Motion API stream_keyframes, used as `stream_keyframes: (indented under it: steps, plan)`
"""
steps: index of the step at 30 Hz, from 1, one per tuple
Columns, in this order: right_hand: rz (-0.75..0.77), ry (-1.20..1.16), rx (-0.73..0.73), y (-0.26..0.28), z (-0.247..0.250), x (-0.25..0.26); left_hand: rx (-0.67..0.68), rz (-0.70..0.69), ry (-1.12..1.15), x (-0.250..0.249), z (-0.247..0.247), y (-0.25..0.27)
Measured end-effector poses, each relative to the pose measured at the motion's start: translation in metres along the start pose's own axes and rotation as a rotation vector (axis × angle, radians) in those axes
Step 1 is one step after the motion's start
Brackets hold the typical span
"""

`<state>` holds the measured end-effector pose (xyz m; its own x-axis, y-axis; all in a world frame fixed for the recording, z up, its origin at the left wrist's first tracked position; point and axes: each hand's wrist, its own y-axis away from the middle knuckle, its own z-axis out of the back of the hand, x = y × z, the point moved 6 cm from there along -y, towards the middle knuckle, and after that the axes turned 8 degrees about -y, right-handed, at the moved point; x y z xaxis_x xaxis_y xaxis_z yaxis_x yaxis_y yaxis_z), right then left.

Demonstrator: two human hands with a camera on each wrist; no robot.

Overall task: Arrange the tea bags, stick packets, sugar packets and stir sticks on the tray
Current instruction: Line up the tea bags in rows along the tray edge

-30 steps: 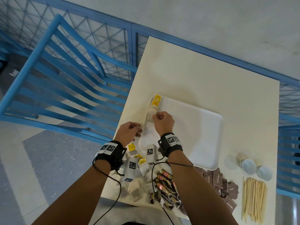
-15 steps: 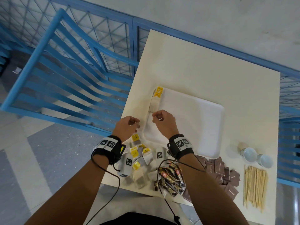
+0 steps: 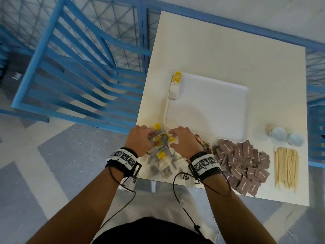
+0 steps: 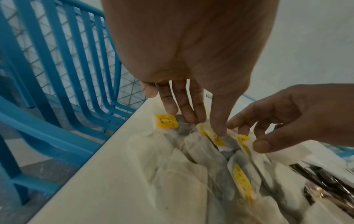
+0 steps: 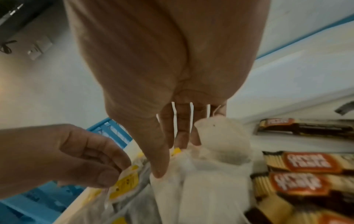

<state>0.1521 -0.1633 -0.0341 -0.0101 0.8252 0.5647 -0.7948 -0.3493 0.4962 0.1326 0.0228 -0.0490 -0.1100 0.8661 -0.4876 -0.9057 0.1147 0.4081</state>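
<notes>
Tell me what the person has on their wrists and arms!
Both forearms are bare, with no sleeves. Each wrist wears a black band wrapped with a white strip of black square code markings. A thin black cable loops down from each band. The hands wear no gloves; rings cannot be made out.

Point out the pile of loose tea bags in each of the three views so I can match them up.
Head: the tea bag pile lies at the table's near left corner, between both hands, below the tray.
Left wrist: it fills the lower middle, under the fingertips.
Right wrist: lower centre, left of the stick packets.
Shared landmark: the yellow tags on the bags.
</notes>
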Motion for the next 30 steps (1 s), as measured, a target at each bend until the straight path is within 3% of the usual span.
stream_keyframes:
  steps: [9,18,26,30]
  plan:
    - [-0.023,-0.008,-0.105,0.012,0.008,-0.005,-0.056,0.042,-0.059,-0.020,-0.004,0.001]
    - [0.028,-0.199,-0.176,0.011,0.040,-0.006,-0.030,0.094,0.101,-0.023,-0.006,-0.001]
    - [0.108,-0.398,-0.209,0.008,0.085,0.005,-0.082,0.139,0.418,-0.036,0.021,-0.013]
    - [0.138,-0.506,-0.191,-0.002,0.106,0.013,-0.072,0.266,0.708,-0.037,0.027,-0.025]
